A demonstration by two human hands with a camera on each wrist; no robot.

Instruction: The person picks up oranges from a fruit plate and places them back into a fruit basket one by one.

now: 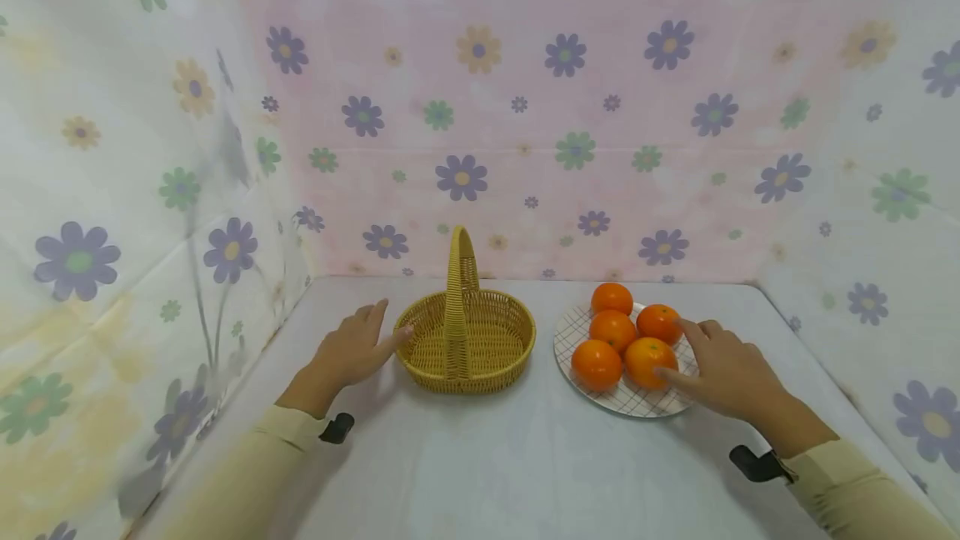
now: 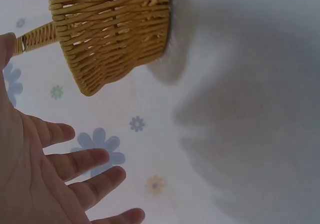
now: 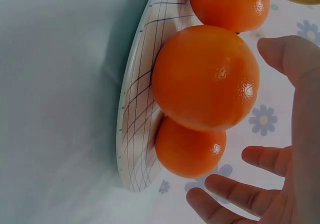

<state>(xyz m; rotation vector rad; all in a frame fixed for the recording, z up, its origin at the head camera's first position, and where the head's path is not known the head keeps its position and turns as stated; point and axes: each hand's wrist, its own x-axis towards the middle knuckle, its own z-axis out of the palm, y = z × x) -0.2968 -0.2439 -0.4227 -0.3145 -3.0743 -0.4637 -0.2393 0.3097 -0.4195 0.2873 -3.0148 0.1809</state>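
A yellow wicker basket [image 1: 487, 377] with a tall arched handle stands upright, nothing visible inside it. My left hand [image 1: 348, 348] hovers at its left side, fingers spread; in the left wrist view the palm [image 2: 25, 179] holds nothing, apart from the basket wall [image 2: 115, 29]. To the right, several oranges sit on a white plate [image 1: 637, 407] with a grid pattern. My right hand [image 1: 727, 377] is over the plate's right side, thumb and fingers apart around the nearest large orange [image 1: 651, 362]. The right wrist view shows a gap between the thumb and that orange [image 3: 205, 79].
A white cloth covers the table [image 1: 480, 473]. Flower-patterned cloth hangs at the back [image 1: 517, 132] and on both sides. Another orange [image 1: 660, 323] lies close to the right fingertips, and one [image 1: 596, 365] is at the plate's front left.
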